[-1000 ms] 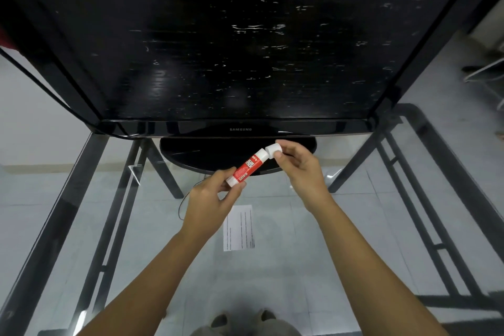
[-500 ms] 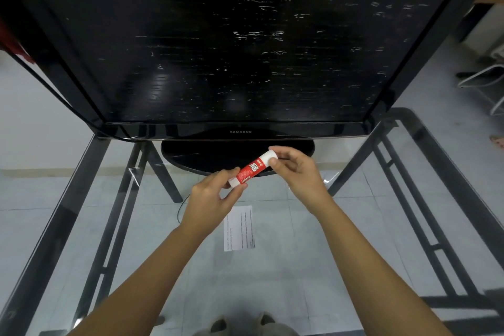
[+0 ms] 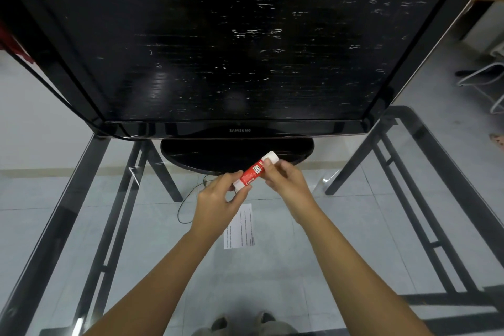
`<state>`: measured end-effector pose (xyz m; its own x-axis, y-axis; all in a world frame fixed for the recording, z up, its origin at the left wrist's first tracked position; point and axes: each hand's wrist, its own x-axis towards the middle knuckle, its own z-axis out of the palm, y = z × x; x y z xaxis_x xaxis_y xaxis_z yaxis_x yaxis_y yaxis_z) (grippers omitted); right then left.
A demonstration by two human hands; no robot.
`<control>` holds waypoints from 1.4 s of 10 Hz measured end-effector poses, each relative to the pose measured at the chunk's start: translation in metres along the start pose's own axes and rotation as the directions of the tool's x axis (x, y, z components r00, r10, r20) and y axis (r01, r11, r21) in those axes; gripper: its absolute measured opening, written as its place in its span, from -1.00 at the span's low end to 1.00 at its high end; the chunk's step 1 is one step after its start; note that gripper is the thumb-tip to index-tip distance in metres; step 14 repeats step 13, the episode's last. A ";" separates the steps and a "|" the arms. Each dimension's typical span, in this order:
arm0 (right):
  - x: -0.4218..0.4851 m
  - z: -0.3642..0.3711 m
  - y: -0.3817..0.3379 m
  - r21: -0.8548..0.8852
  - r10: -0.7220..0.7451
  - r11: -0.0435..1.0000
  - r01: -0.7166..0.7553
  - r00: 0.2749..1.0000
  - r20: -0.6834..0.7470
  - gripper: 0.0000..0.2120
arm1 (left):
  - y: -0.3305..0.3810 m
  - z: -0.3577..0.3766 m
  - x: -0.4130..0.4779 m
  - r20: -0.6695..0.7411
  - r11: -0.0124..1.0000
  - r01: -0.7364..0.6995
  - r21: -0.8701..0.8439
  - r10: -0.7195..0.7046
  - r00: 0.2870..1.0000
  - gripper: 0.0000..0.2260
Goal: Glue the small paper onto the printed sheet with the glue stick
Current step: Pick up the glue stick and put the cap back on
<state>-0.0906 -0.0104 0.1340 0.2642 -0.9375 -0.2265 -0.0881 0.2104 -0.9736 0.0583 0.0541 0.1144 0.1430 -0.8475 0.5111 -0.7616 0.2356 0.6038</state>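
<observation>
Nearest, the printed sheet (image 3: 242,229) lies flat on the glass desk (image 3: 354,226), about midway between its near edge and the monitor base (image 3: 207,153), partly covered from view by the left hand (image 3: 218,199). I cannot pick out a separate small paper, possibly because it is hidden under that hand. Above the sheet, both hands hold 1 glue stick (image 3: 255,169) in the air, tilted up and away. The left hand's fingers (image 3: 229,176) pinch its lower white end, and the right hand (image 3: 286,180) has its fingers (image 3: 268,165) curled round the red barrel just below the white cap (image 3: 270,157). The stick looks light, rigid and smooth, so a firm pinch on the barrel, with the other hand taking the cap, should hold it. The sheet is thin and limp and likely to slide on glass, so it wants pinning flat. Bare glass lies to either side of the sheet. Beyond, the base and the big dark monitor (image 3: 231,49) close off the far edge, and a cable (image 3: 188,199) loops just left of the hands.
</observation>
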 end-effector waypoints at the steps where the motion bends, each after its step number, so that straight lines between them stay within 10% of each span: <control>1: 0.002 0.005 0.009 0.022 0.056 0.998 -0.055 0.998 -0.021 -0.64 | -0.006 0.011 -0.003 0.064 0.997 0.067 -0.039 -0.064 0.996 -0.65; 5: 0.033 -0.003 0.047 -0.328 -0.043 0.944 -0.012 0.986 -0.160 -0.85 | -0.078 0.054 -0.023 0.297 0.892 0.425 0.152 -0.451 0.842 -0.55; 14: 0.039 -0.004 0.103 -0.499 -0.088 0.866 0.043 0.994 -0.067 -0.60 | -0.135 0.068 -0.058 0.419 0.817 0.248 0.520 -0.497 0.760 -0.49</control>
